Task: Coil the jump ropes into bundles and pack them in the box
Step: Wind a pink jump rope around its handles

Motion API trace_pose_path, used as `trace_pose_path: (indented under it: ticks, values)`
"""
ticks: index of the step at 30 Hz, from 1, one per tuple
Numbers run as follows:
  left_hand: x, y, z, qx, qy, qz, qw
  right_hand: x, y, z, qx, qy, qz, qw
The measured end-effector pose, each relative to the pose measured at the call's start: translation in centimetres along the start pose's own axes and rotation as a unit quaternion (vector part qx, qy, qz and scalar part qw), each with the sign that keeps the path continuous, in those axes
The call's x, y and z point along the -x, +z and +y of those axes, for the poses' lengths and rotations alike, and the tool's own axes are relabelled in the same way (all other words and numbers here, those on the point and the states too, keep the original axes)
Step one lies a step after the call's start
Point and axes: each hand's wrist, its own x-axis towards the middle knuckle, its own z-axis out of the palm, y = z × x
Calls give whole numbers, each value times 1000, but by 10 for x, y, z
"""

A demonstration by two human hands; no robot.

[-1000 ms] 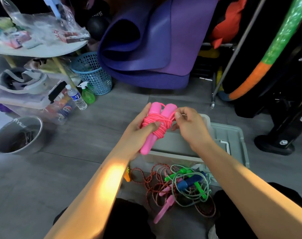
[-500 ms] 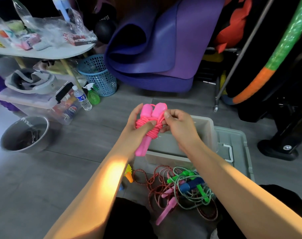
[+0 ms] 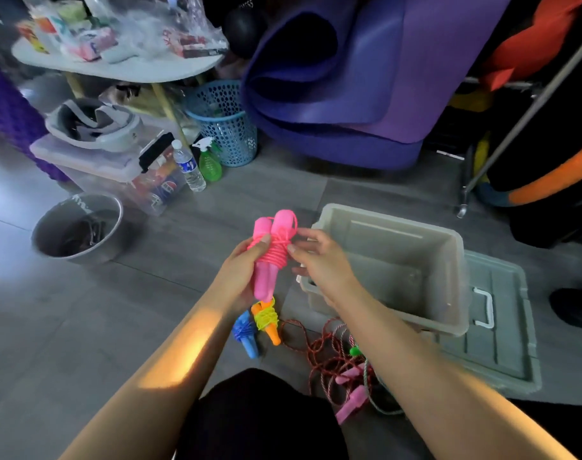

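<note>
Two hands meet over the floor point(image 3: 123, 327) at the middle of the view. The left hand point(image 3: 239, 273) grips the pink rope point(image 3: 273, 252), a bundle of two pink handles side by side with pink cord wound round their upper part; its thumb presses on the coils. The right hand point(image 3: 319, 260), at 3 o'clock of the bundle, has thumb and forefinger pinching at the cord where it is wound.

At 3 o'clock of the hands stands the box point(image 3: 392, 234), open, on the floor, its lid point(image 3: 502, 330) lying flat just beyond it at 4 o'clock. At 6 o'clock of the bundle, on the floor, lie two coiled ropes touching each other: a blue bundle point(image 3: 246, 333) and an orange bundle point(image 3: 267, 318) wrapped in yellow cord. At 5 o'clock lies a loose tangle point(image 3: 342, 363) of red and green ropes with pink handles, partly hidden by the right forearm.

At 9 o'clock a grey bucket point(image 3: 78, 227) stands on the floor.
</note>
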Motion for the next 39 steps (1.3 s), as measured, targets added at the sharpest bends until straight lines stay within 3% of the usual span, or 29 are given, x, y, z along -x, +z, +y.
trace_pose_path:
  ticks: [5, 9, 13, 19, 24, 30, 35, 39]
  values:
    - [-23, -45, -60, 37, -34, 29, 998, -28, 19, 71, 1, 52, -80, 995]
    - [-38, -74, -110, -55, -81, 126, 987, -49, 35, 138, 53, 82, -97, 991]
    - [-65, -101, -163, -128, -119, 244, 954, -66, 44, 202, 93, 146, -74, 982]
    - [-81, -118, -212, -181, -129, 306, 926, -85, 64, 268, 152, 194, -137, 959]
    - [-83, -120, -229, -259, -105, 301, 912, -88, 63, 273, 127, 225, -135, 956]
    - [-64, -105, -229, -414, -46, 272, 867, -73, 49, 277, 111, 203, -121, 965]
    - [-48, -90, -233, -522, 45, 202, 827, -48, 23, 265, 143, 163, -69, 974]
    - [-43, -61, -234, -536, 89, 98, 834, -25, -13, 261, 210, 99, 7, 973]
